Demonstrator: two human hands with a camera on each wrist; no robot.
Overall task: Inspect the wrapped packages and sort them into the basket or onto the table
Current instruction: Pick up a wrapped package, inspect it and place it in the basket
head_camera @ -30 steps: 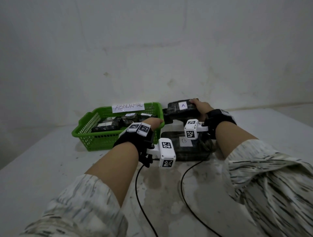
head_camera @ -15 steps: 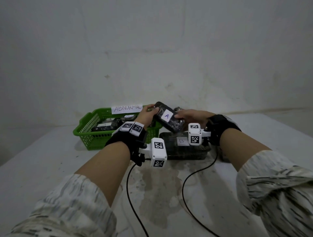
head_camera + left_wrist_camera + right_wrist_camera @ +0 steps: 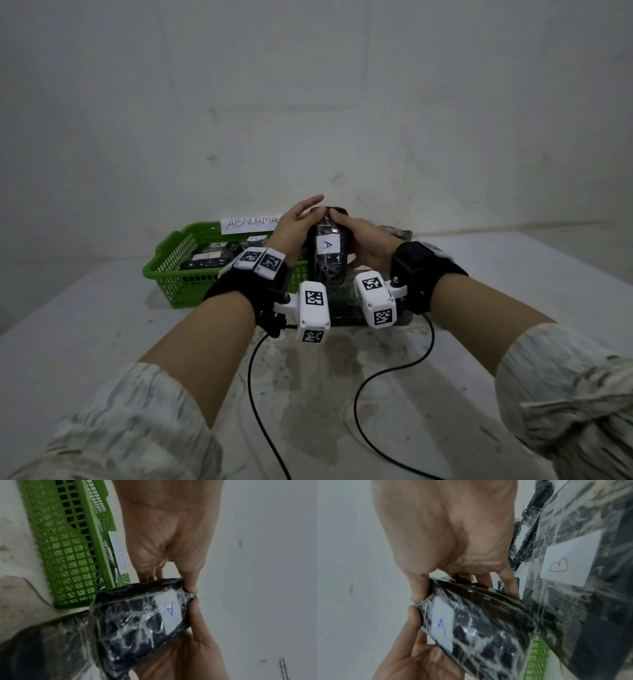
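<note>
Since a second ago: package A (image 3: 327, 248) has come up from the far pile and now stands upright between both hands, label toward the person, so inspection is probably under way.
Left hand (image 3: 291, 233): thumb and fingers pinch the top left edge.
Right hand (image 3: 366, 243): fingers curl around the right side.
Below: package B (image 3: 570, 559) lies on the table (image 3: 85, 342).
Left, further: green basket (image 3: 171, 274) marked abnormal, packages inside.
Obstacles: none seen; cables (image 3: 253, 377) lie near.

Glossy, crinkled clear film wraps the dark package (image 3: 327, 253); the green plastic basket (image 3: 178, 270) is perforated.
</note>
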